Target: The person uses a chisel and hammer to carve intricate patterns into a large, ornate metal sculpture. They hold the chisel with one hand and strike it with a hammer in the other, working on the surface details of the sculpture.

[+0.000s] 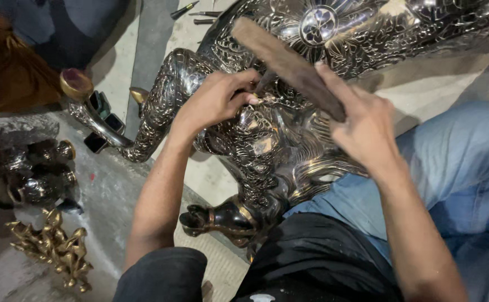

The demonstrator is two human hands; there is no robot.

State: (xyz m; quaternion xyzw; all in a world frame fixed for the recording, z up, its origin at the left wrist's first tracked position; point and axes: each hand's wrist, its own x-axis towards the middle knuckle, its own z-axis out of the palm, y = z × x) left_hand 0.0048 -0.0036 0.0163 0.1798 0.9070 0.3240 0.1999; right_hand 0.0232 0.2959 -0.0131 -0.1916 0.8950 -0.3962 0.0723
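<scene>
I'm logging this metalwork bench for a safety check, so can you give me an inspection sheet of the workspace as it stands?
Surface: grey concrete floor, dusty and uneven.
Job's things: large engraved metal statue lying across the person's lap; wooden mallet raised over it; small chisel set against the engraving.
Clutter: dark metal figure and gold ornament at the left; hand tools on the floor at the top.
Grippers: left hand pinches the chisel; right hand grips the mallet.
Cables: nothing seen.
Surroundings: brown cloth at the upper left; person's blue jeans at the right.
</scene>
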